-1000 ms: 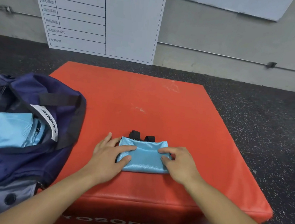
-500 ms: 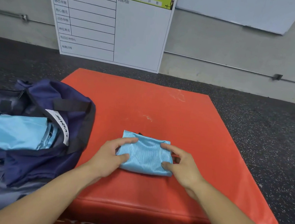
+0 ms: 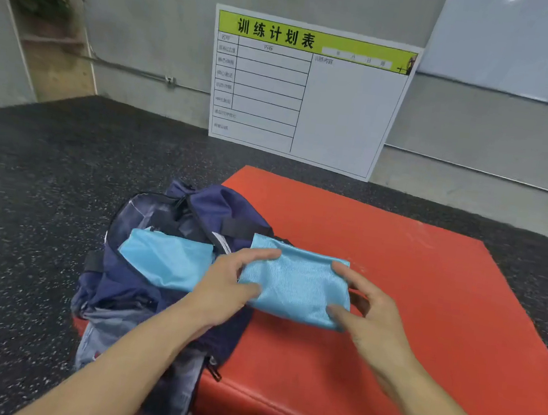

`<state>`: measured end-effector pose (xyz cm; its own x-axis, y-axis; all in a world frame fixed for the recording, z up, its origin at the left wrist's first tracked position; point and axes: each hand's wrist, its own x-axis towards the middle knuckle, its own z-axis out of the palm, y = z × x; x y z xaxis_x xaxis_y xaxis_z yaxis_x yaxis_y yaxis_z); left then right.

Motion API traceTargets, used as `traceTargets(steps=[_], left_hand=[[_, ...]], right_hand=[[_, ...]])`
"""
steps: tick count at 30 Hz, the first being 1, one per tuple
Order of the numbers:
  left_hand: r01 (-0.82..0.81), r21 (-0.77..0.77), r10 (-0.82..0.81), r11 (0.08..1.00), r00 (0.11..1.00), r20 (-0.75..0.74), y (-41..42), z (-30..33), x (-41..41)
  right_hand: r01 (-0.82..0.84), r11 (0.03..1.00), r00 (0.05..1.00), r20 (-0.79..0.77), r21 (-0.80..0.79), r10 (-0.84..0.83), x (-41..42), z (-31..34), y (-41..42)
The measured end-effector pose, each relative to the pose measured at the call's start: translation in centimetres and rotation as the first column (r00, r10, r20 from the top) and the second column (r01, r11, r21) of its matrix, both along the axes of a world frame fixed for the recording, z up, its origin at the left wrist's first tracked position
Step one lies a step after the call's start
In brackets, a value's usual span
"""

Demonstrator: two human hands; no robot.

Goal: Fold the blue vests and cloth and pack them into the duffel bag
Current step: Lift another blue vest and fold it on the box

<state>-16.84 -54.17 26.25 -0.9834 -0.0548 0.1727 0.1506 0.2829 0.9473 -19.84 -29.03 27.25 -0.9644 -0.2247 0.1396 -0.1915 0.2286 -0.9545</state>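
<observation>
The folded blue cloth (image 3: 294,284) is held between both hands, apparently lifted just clear of the red soft box (image 3: 393,291), and its long axis runs left to right, from one hand to the other. The left hand (image 3: 225,282) pinches the cloth's left end, with the fingers curled over the far top corner and the thumb pressed on the near part of that end; the right hand (image 3: 369,308) pinches the right end in the same way, with the fingers over the far edge and the thumb at the near corner. Neither hand is spread flat; both are closed on the fabric. The duffel bag (image 3: 151,299) lies to the left of the cloth, slumped over the left edge of the soft box, and its mouth gapes open toward the camera. The cloth's left end already overlaps the bag's right rim, so the left hand is the nearer one to the opening and the right hand is the farther. Inside the bag a folded blue vest (image 3: 165,263) lies flat and shows plainly through the opening, just to the left of the left hand. What else the bag holds under that vest cannot be seen. The coming move looks like a short carry leftward, long side first, to lay the cloth on or beside the vest; the bag's limp right rim could snag the leading edge.
</observation>
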Motion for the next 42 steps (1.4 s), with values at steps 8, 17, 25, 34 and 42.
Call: traceTargets(steps=[8, 17, 25, 34, 42], left_hand=[[-0.311, -0.022, 0.307, 0.95, 0.947, -0.098, -11.7, 3.5, 1.2], [-0.529, -0.093, 0.535, 0.844, 0.842, 0.064, -21.5, 2.1, -0.7], [-0.468, -0.009, 0.466, 0.884, 0.878, 0.11, -21.8, 1.1, -4.5], [-0.337, -0.147, 0.355, 0.93, 0.927, 0.122, -20.0, -0.5, -8.0], [-0.383, -0.224, 0.42, 0.896, 0.896, 0.147, -20.1, -2.3, -9.1]], right_hand=[[-0.113, 0.993, 0.981, -0.163, -0.022, 0.108, -0.8, 2.7, -14.6], [-0.236, 0.968, 0.964, 0.103, -0.09, 0.244, -4.3, 0.4, -27.7], [-0.146, 0.988, 0.985, 0.101, 0.05, 0.14, -8.0, -1.1, -27.6], [-0.036, 0.927, 0.982, -0.158, 0.374, 0.102, -10.5, -2.6, -24.6], [-0.026, 0.812, 0.984, -0.127, 0.583, 0.123, -11.1, -3.7, -24.9]])
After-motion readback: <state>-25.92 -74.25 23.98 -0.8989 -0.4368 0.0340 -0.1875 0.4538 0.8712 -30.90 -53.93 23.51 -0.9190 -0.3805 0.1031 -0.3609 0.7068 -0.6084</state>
